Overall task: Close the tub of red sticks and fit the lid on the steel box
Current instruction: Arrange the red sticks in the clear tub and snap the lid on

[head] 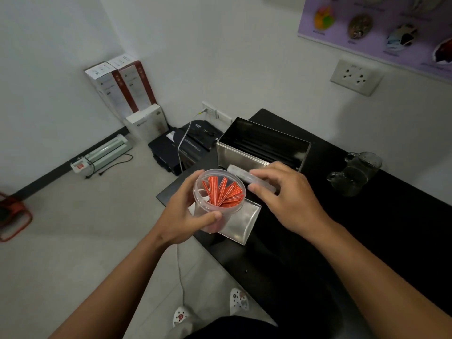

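Nearest the camera, two bare forearms reach out over the black tabletop (367,216), with white patterned shoes (239,299) on the floor below. The left hand (182,216) holds the tub (219,199) just above the tabletop's near corner, its fingers (193,184) curled round the far side and the thumb pressed across the near wall. The tub is clear plastic, upright and open at the top, and the red sticks (225,193) (each with pale stripes along it) lean fanned inside it.

The right hand (286,199) is just beside the tub, its fingers pinching a clear round lid (242,176) held on edge, tilted, close to the tub's rim but not on it.

Under the tub and partly hidden by it, a flat steel lid (242,223) lies on the tabletop at its left edge.

Behind the hands stands the steel box (244,155), oblong and open, its dark inside showing. To the right of it, well apart, a glass mug (354,172) sits on the tabletop.

Farther off on the floor, a black machine (186,145) with a white cable stands by the wall, then a white laminator (105,155), and stacked cartons (124,89) in the corner. A wall socket (355,77) and a purple poster (381,25) are on the wall at right.
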### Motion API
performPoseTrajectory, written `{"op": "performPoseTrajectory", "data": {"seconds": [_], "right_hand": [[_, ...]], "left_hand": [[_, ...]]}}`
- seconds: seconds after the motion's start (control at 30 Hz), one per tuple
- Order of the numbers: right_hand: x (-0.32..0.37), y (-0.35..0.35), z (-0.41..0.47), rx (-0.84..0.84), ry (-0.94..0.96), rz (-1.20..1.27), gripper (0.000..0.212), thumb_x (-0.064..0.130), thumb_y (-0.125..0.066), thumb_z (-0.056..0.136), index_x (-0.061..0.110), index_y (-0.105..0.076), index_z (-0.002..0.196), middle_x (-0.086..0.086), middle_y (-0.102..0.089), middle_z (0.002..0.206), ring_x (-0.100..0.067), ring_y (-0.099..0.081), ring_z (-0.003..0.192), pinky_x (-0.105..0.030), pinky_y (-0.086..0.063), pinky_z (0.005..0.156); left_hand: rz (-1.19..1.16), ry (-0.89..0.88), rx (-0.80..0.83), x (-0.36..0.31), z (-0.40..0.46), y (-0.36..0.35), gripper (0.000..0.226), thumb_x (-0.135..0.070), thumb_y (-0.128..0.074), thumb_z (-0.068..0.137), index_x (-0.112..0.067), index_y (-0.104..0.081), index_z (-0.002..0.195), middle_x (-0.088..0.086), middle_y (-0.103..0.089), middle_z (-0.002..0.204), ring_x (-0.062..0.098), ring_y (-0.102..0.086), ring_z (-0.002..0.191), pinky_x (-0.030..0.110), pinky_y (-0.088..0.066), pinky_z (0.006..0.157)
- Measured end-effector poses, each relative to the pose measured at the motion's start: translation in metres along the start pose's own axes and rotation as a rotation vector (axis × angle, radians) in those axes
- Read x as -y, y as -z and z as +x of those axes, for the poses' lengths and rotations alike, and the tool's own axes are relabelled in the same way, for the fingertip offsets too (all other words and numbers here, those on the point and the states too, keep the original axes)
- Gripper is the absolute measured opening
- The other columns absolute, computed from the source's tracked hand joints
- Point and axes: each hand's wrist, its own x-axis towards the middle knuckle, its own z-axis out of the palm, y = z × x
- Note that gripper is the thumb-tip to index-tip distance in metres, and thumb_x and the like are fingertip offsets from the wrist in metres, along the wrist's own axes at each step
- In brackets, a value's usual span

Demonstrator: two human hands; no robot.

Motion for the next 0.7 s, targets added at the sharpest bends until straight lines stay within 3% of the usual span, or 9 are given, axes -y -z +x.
{"op": "performPoseTrajectory", "data": {"seconds": [0.1,0.2,0.27,0.37,0.53,0.7], "right_hand": [[0.015,-0.012,0.000,-0.024,0.137,0.011,0.030,0.022,-0.078,0.094,0.014,-0.075,0.123,0.004,-0.065,0.114,-0.003,-0.062,0.107,-0.006,-0.046,0.089],[0.021,-0.025,-0.001,0.020,0.203,0.091,0.030,0.020,-0.081,0.092,0.014,-0.075,0.121,0.002,-0.064,0.125,-0.001,-0.059,0.120,-0.011,-0.044,0.100],[0.022,-0.031,-0.002,0.071,0.223,0.146,0.029,0.021,-0.080,0.093,0.015,-0.074,0.121,0.004,-0.065,0.130,-0.003,-0.060,0.124,-0.017,-0.046,0.103],[0.022,-0.034,0.000,0.098,0.216,0.226,0.028,0.019,-0.078,0.094,0.014,-0.074,0.121,0.005,-0.066,0.131,-0.007,-0.062,0.123,-0.021,-0.048,0.102],[0.028,-0.035,0.005,0.140,0.204,0.324,0.024,0.017,-0.075,0.095,0.011,-0.075,0.119,0.002,-0.067,0.127,-0.010,-0.063,0.123,-0.024,-0.049,0.104],[0.037,-0.041,0.005,0.169,0.205,0.314,0.021,0.012,-0.078,0.094,0.009,-0.077,0.114,-0.002,-0.067,0.127,-0.012,-0.064,0.125,-0.022,-0.049,0.103]], "left_hand": [[-0.018,-0.006,-0.010,-0.006,0.004,0.005,0.092,-0.042,-0.088,0.077,-0.029,-0.042,0.155,-0.017,-0.063,0.140,0.012,-0.061,0.133,0.028,-0.053,0.108],[-0.051,-0.001,-0.050,-0.015,0.008,0.008,0.070,-0.042,-0.084,0.080,-0.034,-0.055,0.143,-0.020,-0.069,0.133,0.007,-0.067,0.124,0.017,-0.053,0.100],[-0.076,0.005,-0.078,-0.018,0.009,0.010,0.061,-0.051,-0.080,0.084,-0.027,-0.063,0.137,-0.016,-0.074,0.128,0.009,-0.070,0.120,0.017,-0.054,0.097],[-0.105,0.002,-0.090,-0.016,0.007,0.013,0.076,-0.066,-0.070,0.088,-0.013,-0.062,0.142,-0.005,-0.073,0.131,0.018,-0.069,0.125,0.026,-0.056,0.102],[-0.072,-0.050,-0.126,-0.009,0.003,0.012,0.078,-0.066,-0.055,0.098,-0.013,-0.049,0.155,0.002,-0.065,0.145,0.025,-0.062,0.135,0.038,-0.049,0.113],[0.031,-0.135,-0.257,-0.006,0.005,0.005,0.071,-0.070,-0.036,0.103,-0.014,-0.062,0.138,-0.004,-0.072,0.127,0.023,-0.070,0.115,0.046,-0.056,0.099]]}}
